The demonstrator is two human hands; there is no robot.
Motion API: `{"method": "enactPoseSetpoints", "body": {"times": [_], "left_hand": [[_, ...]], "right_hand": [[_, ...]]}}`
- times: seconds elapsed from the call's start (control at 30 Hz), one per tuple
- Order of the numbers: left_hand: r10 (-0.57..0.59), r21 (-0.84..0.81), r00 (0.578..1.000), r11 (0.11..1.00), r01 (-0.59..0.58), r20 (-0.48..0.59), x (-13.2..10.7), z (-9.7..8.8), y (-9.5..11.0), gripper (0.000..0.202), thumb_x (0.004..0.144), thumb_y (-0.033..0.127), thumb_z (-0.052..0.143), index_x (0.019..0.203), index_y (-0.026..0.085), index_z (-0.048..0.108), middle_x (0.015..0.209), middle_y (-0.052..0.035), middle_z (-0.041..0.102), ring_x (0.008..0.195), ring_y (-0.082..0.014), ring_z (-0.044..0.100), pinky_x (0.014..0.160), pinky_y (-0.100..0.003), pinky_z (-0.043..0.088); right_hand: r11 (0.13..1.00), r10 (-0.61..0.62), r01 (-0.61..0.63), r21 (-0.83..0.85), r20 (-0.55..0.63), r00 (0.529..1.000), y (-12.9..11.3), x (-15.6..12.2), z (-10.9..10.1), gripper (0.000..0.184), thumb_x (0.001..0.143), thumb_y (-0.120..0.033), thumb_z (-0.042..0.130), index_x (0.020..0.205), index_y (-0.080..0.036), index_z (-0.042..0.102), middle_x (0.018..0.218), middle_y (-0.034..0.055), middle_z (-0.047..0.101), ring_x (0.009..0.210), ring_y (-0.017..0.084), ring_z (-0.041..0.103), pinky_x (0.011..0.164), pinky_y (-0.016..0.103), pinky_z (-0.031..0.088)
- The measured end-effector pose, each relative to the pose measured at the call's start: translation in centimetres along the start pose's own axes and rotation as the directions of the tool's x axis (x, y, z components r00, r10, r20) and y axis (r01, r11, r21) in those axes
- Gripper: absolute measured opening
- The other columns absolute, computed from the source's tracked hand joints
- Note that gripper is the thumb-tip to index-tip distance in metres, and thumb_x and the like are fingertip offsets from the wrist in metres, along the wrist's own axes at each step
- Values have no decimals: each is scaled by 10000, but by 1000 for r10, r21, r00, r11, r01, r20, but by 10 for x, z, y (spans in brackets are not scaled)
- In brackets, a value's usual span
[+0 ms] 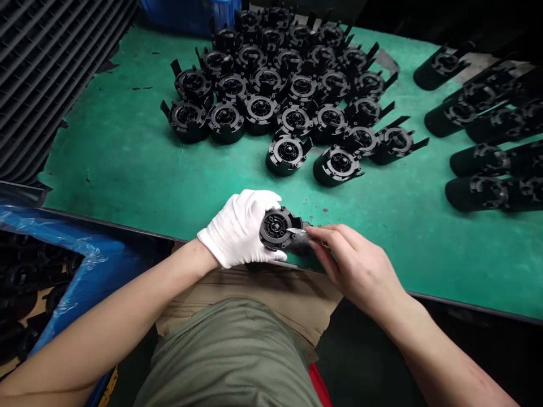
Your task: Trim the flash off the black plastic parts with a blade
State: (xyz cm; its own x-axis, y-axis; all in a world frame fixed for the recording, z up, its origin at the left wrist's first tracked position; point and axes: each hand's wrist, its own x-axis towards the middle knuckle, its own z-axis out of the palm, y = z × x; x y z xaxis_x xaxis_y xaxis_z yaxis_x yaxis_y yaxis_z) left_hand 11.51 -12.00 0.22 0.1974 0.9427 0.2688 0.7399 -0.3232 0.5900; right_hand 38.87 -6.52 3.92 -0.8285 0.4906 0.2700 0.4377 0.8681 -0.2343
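My left hand (pixel 244 229), in a white glove, is wrapped round a round black plastic housing (pixel 275 226) near the front edge of the green tabletop. The housing's end with concentric rings faces up towards me. Bare and pinched, my right hand (pixel 354 257) grips a thin knife (pixel 297 231) with a pale pointed blade. Its tip lies at the housing's rim; whether it touches cannot be made out. Most of the knife's handle is hidden by my fingers.
Several similar black housings (pixel 261 107) stand grouped beyond my hands, and longer black cylinders (pixel 479 189) are at the right. A black ribbed stack (pixel 42 85) sits at the left. Blue bins stand at the lower left (pixel 89 271) and the back (pixel 190 16).
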Motion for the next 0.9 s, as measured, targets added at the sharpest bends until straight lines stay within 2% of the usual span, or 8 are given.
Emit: {"method": "enactPoseSetpoints", "body": {"times": [0.07,0.17,0.23,0.43,0.7,0.9], "left_hand": [[20,-79,999,997,-23,-27,1,5,-3,936,716,839,870,1326,181,602,1355,-210,710,1225,-416,716,1065,-568,582],[2,-130,1000,991,-4,-16,-1,11,-5,940,745,797,882,1381,175,578,1323,-199,728,1208,-400,735,1061,-555,593],[0,-118,1000,993,-2,-15,-2,12,-6,967,748,774,894,1421,171,551,1337,-201,721,1215,-399,733,1063,-555,594],[98,-50,993,994,-101,-66,-4,12,-9,973,790,807,849,1438,162,515,1350,-208,712,1219,-388,728,1043,-536,595],[76,-75,996,994,-79,-42,-2,12,-9,974,771,801,865,1439,182,521,1338,-195,718,1212,-391,734,1048,-547,597],[63,-82,998,995,-64,-24,-1,13,-9,982,743,796,889,1423,180,539,1319,-195,732,1196,-398,739,1035,-552,601]], "right_hand": [[999,-20,19,-43,-6,1000,3,2,-2,251,1063,-141,657,1312,-162,632,1092,100,766,934,213,739,788,318,577],[996,-65,65,-58,-1,998,2,6,-5,239,1070,-138,646,1309,-147,627,1061,97,768,901,205,722,767,307,557],[994,-91,91,-56,-3,996,1,9,-5,223,1073,-134,644,1295,-139,626,1042,91,765,880,196,707,756,303,550],[989,-122,123,-84,18,992,5,14,-3,184,1081,-151,647,1264,-155,628,1039,87,766,862,190,673,736,314,533],[942,-262,271,-197,72,962,14,22,-11,145,1072,-116,629,1208,-155,655,965,74,763,814,205,653,746,351,509],[916,-334,356,-183,143,932,21,32,-16,136,1096,-103,562,1088,-156,687,903,60,733,801,198,635,731,342,492]]}}
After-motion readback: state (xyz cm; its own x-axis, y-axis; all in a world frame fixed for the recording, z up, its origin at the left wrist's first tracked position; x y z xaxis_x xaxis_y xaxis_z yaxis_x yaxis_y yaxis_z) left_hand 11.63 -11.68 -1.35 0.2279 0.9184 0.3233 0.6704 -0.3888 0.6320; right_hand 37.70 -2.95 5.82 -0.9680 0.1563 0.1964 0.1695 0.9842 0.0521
